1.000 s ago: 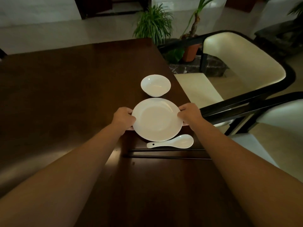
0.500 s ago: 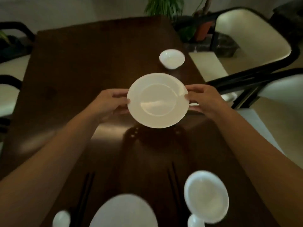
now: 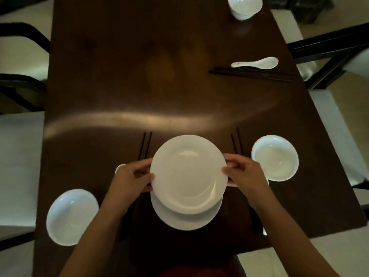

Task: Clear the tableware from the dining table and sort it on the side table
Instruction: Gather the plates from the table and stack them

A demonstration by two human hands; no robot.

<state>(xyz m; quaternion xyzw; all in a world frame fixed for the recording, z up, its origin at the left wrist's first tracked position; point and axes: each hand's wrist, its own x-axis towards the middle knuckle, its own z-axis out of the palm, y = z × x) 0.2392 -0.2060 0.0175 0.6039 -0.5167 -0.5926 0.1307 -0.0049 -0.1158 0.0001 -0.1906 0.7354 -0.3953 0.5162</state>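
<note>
I hold a white plate (image 3: 188, 173) by its rim, my left hand (image 3: 132, 177) on its left edge and my right hand (image 3: 242, 172) on its right edge. It hovers just above a second white plate (image 3: 185, 221) lying at the near edge of the dark wooden table (image 3: 139, 86). White bowls stand at the right (image 3: 274, 157), the near left (image 3: 72, 216) and the far right (image 3: 244, 7). A white spoon (image 3: 256, 63) lies by black chopsticks (image 3: 249, 73) at the far right. Two more chopstick pairs (image 3: 145, 144) (image 3: 236, 142) flank the plates.
Chairs with pale cushions stand along the left side (image 3: 19, 166) and the right side (image 3: 327, 54) of the table. A small white piece (image 3: 119, 168) peeks out behind my left hand, mostly hidden.
I lifted the plate from the far right setting and carried it toward me. It is now over the plate at the near edge, and my view has tilted down.
</note>
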